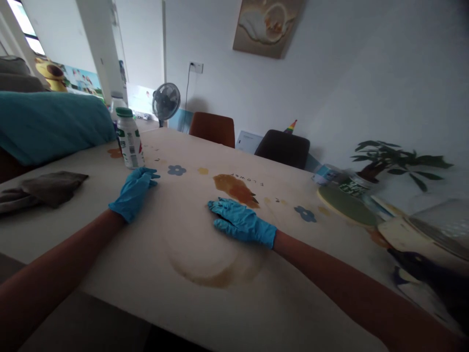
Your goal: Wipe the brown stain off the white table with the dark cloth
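Note:
My left hand [135,193], in a blue disposable glove, rests on the tablecloth [176,210] with its fingers stretched out and nothing seen in them. Just behind it stands a white bottle [130,142] with a green cap. My right hand [242,222], gloved the same way, lies flat on the cloth with fingers extended and the thumb a little apart. Above its fingertips is a brown-orange patch [234,188] on the cloth; whether printed or a stain, I cannot tell. A curved brown smear [208,279] marks the cloth below my right hand.
A crumpled grey-brown cloth [47,188] lies at the left. Toward the right edge are a potted plant [355,183], a round green mat [346,205], a lidded container [421,239] and a dark item [425,269]. Two chairs [212,127] stand beyond the table.

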### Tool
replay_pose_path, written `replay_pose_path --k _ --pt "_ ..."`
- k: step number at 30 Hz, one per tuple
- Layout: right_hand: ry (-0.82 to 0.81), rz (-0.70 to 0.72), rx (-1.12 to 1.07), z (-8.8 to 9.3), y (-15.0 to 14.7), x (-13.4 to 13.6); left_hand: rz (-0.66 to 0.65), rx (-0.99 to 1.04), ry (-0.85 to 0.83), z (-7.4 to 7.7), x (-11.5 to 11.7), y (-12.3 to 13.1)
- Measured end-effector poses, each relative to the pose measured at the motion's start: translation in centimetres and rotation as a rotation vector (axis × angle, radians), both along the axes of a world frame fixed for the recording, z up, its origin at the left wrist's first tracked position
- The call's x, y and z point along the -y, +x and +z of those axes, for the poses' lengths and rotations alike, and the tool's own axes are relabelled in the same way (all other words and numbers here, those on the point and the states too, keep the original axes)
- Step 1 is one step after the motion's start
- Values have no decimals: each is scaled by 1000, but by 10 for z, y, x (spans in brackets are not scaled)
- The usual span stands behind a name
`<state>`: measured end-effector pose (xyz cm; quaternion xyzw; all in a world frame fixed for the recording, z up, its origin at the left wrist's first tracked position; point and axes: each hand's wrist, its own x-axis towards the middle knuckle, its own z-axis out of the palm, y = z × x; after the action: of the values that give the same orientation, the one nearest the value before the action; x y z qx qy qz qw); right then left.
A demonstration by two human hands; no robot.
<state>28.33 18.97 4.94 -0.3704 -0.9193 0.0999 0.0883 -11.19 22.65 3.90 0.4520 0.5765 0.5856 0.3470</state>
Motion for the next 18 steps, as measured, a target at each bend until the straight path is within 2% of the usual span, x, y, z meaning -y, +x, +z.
replay_pose_path --k 2,4,8,10,14,18 --pt "-11 54 36 7 6 -1 -17 9 -3 2 2 1" --pt "10 28 112 10 3 -3 -31 12 -4 5 4 1" --pt "100 -260 247 8 -23 -13 -29 4 -24 9 6 3" --pt "113 -344 241 7 -38 -20 -27 -3 -31 10 6 4" --pt "44 -351 233 12 -58 -38 -28 -25 -28 9 7 4" --pt "-18 -319 196 17 -66 -61 -28 -53 -24 6 5 3"
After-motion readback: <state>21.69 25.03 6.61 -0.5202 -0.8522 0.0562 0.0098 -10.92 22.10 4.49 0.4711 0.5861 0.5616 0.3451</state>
